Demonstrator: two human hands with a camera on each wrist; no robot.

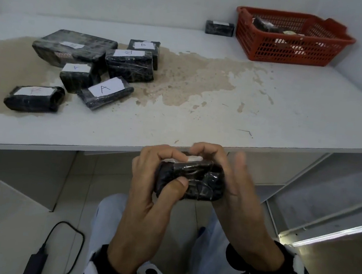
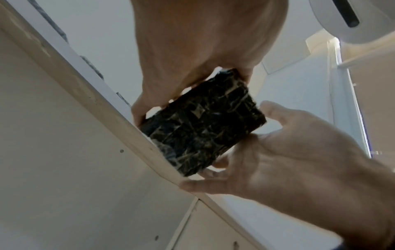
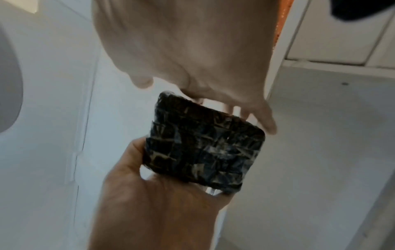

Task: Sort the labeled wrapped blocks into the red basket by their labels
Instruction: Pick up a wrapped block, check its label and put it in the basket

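Observation:
A small black wrapped block (image 1: pixel 195 178) with a white label on its top edge is held in front of the table's near edge, over my lap. My left hand (image 1: pixel 149 178) grips its left end, thumb on the front face. My right hand (image 1: pixel 233 187) holds the right end with two fingers curled over the label; its other fingers are blurred. The letter on the label is hidden. The wrist views show the block (image 2: pixel 203 121) (image 3: pixel 203 148) from below, between both hands. The red basket (image 1: pixel 291 52) stands at the back right with dark blocks (image 1: pixel 263 25) inside.
Several labelled black blocks lie in a cluster at the table's left, among them one marked A (image 1: pixel 106 92) and one marked B (image 1: pixel 144 48). A lone block (image 1: pixel 220 28) sits left of the basket. The white table (image 1: pixel 268 101) is stained. A cable and adapter (image 1: pixel 35 260) lie on the floor.

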